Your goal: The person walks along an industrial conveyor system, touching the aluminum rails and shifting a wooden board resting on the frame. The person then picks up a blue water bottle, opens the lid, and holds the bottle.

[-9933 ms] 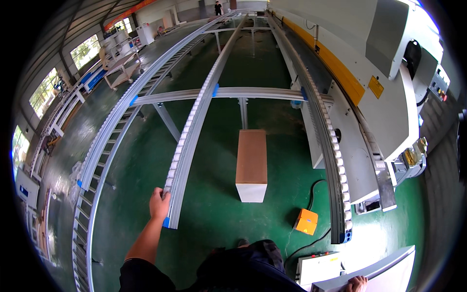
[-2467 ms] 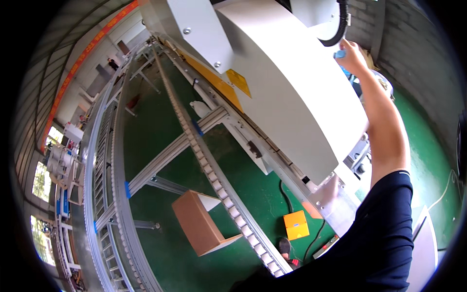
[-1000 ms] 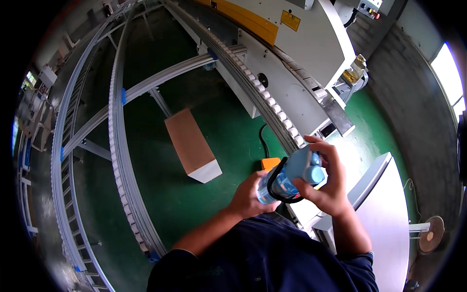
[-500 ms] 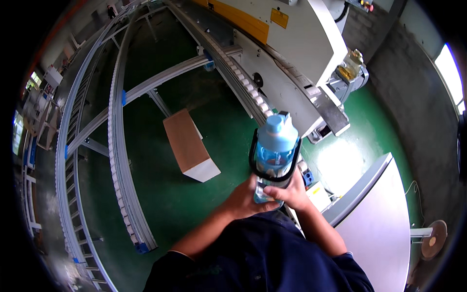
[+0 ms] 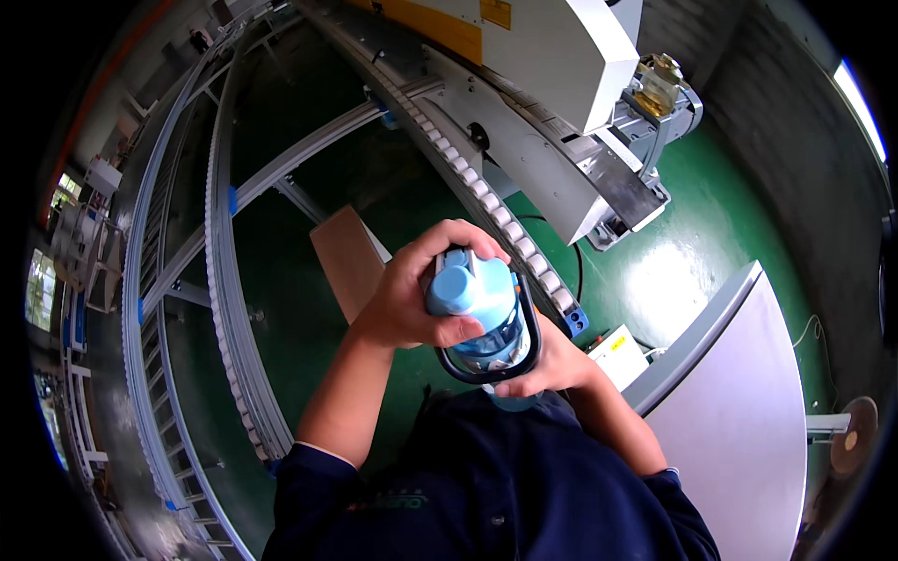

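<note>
A light-blue water bottle with a clear body and a black carry loop is held in front of my torso, its lid tilted up and to the left. My left hand wraps around the lid from the left, fingers over its top and thumb across the front. Lower down, my right hand grips the bottle's body from the right. The loop hangs around the body between the two hands. Part of the bottle's lower end is hidden behind the right hand.
Beyond the bottle runs a conveyor rail with white rollers, beside a white and yellow machine. A brown box lies on the green floor to the left. At lower right is a pale panel; more rails stand left.
My left hand has moved up from the bottle's lower body to its lid. The bottle has shifted left and tilted toward me, while my right hand keeps holding its body.
</note>
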Tool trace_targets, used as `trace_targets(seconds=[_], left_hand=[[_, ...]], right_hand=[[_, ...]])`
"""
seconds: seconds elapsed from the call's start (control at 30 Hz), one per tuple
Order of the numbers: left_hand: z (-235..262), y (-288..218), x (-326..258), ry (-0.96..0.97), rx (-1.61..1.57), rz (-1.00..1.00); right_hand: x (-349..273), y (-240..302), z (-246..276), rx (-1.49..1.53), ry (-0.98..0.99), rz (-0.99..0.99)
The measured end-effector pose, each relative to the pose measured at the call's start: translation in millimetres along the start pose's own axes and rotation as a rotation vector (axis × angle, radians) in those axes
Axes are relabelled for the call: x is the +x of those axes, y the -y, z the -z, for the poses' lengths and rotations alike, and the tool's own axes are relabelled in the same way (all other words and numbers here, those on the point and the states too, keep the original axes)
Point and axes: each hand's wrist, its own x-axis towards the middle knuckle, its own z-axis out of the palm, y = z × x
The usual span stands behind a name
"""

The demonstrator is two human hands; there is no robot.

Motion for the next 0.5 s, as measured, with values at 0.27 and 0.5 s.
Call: trace_targets(seconds=[0.27,0.5], left_hand=[[-38,-25,0,-0.324,0.426,0.14],[-61,-19,1,-0.655,0.771,0.199]], right_hand=[[7,-27,-6,-0.436,-0.366,0.37],[47,-60,-24,-0.873,-0.807,0.504]])
